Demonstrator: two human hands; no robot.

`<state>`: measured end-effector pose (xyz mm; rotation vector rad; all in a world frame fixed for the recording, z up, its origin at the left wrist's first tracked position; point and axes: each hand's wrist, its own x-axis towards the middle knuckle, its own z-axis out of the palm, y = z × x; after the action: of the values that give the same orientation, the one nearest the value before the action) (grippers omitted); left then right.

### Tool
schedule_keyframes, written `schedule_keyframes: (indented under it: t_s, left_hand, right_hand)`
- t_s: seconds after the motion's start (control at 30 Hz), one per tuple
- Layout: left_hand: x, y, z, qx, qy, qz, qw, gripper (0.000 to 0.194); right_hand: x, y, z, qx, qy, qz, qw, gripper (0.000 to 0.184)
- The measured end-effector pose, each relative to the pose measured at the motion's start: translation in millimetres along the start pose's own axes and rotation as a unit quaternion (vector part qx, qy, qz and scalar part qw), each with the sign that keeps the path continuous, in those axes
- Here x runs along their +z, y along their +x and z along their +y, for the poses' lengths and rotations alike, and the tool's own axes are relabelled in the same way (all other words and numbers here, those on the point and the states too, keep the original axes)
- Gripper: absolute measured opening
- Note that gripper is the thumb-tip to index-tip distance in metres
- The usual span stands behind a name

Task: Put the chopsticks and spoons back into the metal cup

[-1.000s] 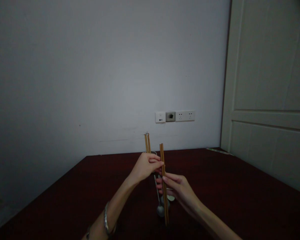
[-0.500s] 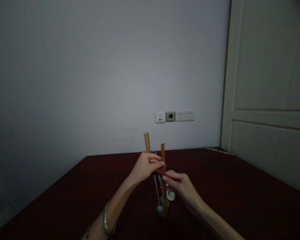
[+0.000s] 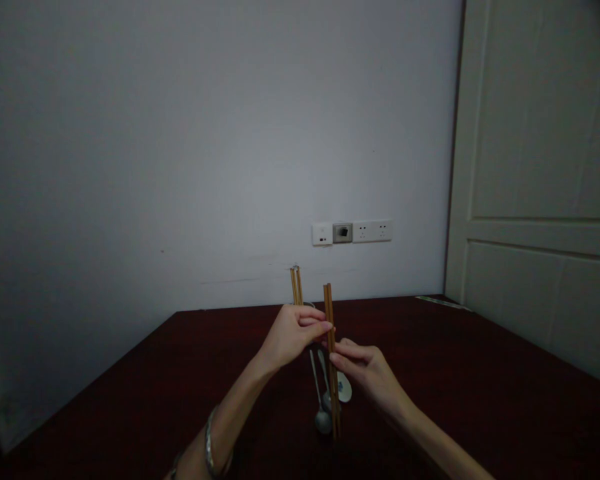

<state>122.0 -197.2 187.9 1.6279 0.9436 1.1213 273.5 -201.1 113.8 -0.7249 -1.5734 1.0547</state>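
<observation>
First, left hand [image 3: 293, 337]: clamped on the chopsticks [image 3: 334, 387], held above the surface [image 3: 180, 387], short of its far edge.
Standing sticks [image 3: 297, 285]: seen near that edge.
Grey spoons [image 3: 323, 421]: partly covered by the chopsticks.
White oval piece [image 3: 345, 388]: laid beside them.
Right hand [image 3: 373, 377]: clamped lower on the chopsticks.

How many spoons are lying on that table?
3: a metal spoon at left; a second metal spoon partly behind the held chopsticks; and a white spoon to their right, its handle hidden. Others may be hidden too.
</observation>
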Motion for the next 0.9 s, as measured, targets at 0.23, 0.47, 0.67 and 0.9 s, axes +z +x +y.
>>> schedule_keyframes:
  t_s: [0.23, 0.47, 0.67, 0.9]
  left_hand:
    - [-1.6, 0.1, 0.5, 0.008, 0.000, -0.008, 1.000, 0.027]
    - [-1.3, 0.5, -0.1, 0.007, -0.007, -0.008, 1.000, 0.026]
    - [-0.3, 0.0, 1.1, 0.001, -0.006, 0.000, 1.000, 0.026]
    - [-0.4, 1.0, -0.4, -0.002, -0.004, -0.003, 1.000, 0.026]
  right_hand:
    - [-0.3, 0.3, -1.9, -0.005, -0.016, 0.003, 1.000, 0.035]
    - [-0.7, -0.4, -0.1, -0.007, -0.018, 0.003, 1.000, 0.035]
    - [-0.9, 0.2, 0.0, -0.009, -0.022, -0.004, 1.000, 0.035]
    - [-0.9, -0.2, 0.7, -0.007, -0.017, 0.009, 1.000, 0.038]
